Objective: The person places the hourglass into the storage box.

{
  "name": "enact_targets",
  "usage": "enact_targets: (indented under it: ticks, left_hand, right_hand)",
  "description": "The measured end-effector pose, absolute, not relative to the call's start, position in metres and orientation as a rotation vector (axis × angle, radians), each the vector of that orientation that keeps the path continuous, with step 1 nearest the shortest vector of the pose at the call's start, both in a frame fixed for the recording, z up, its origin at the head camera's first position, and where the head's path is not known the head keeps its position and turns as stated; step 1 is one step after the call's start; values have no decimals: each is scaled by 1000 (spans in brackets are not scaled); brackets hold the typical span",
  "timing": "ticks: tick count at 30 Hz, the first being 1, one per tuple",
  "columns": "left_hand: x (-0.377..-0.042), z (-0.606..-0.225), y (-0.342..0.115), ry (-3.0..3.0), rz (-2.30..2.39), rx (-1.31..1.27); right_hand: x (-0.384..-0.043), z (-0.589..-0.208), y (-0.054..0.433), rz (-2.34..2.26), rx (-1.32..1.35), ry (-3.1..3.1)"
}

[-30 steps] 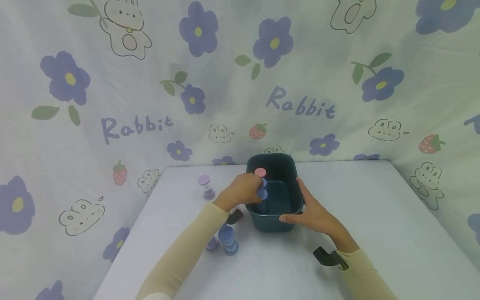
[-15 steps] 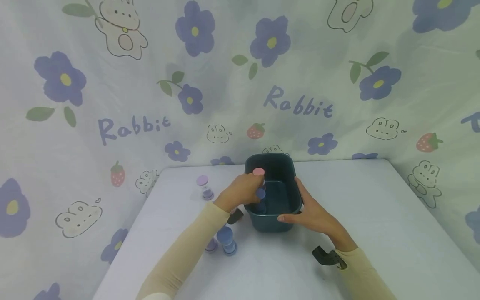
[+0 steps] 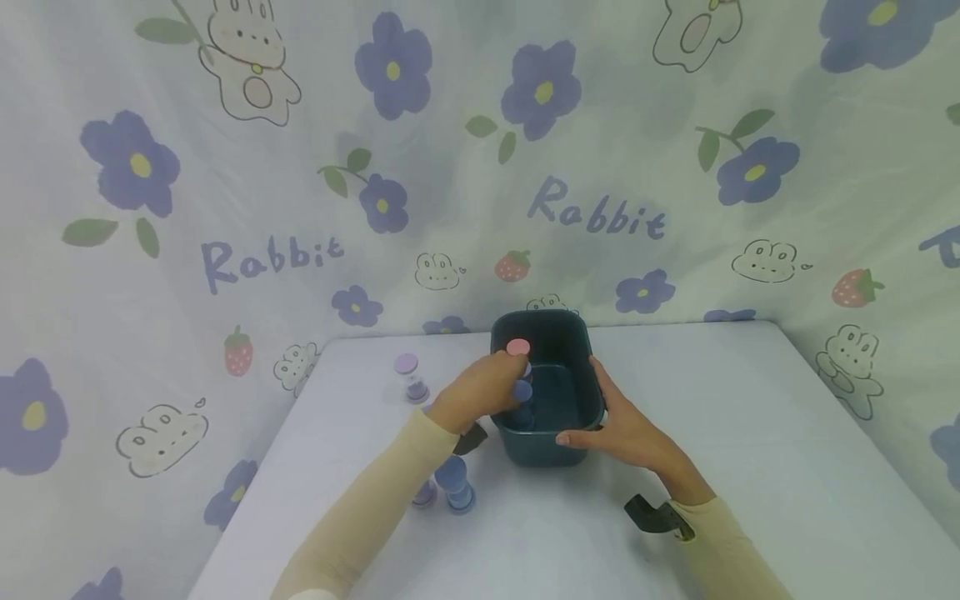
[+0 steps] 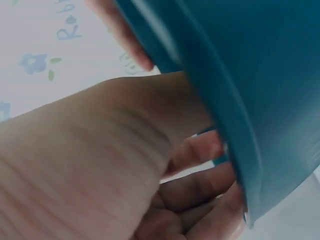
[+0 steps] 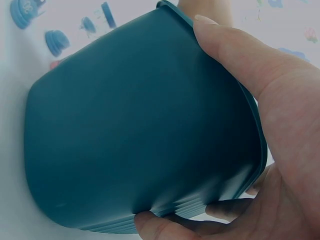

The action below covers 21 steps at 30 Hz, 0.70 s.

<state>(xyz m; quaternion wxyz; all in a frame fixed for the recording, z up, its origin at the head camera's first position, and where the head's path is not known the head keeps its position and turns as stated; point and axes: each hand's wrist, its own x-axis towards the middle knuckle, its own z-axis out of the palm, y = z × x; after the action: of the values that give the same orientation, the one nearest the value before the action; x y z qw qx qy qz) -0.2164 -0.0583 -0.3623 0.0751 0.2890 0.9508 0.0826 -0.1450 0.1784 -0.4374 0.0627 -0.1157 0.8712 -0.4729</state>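
A dark teal plastic bin [image 3: 547,450] stands on the table. My right hand [image 3: 633,429] grips its near right corner, thumb over the front rim and fingers along the side. Over the left rim my left hand [image 3: 483,387] reaches in; its fingertips are hidden there, so I cannot tell whether they hold anything. Close by its fingers inside the bin are a pink-capped sand timer [image 3: 518,347], a pale-capped one [image 3: 527,370] and a blue-capped one [image 3: 522,391]. In the left wrist view, the left hand's fingers [image 4: 200,185] bend at the bin's rim [image 4: 235,110].
On the table [image 3: 720,400] left of the bin stands a purple sand timer [image 3: 412,379]. A blue sand timer [image 3: 456,485] and another purple one [image 3: 424,495] stand nearer, beside the left forearm. A rabbit-print cloth [image 3: 465,183] hangs behind.
My left hand went a little deeper across the timers, covering a cap behind the blue one, then drew back slightly so a pale cap shows. The right hand has stayed on the bin.
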Motion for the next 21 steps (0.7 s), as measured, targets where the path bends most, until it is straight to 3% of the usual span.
enact_targets:
  ticks: [14,21]
  left_hand:
    - [-198,-317,-95,2888,757,889]
    - [-190,-312,-117,2972,899,950]
  right_hand:
    - [-148,-439,179,-1413,-330,2652]
    - [-148,-439,178,-1429,-325,2644]
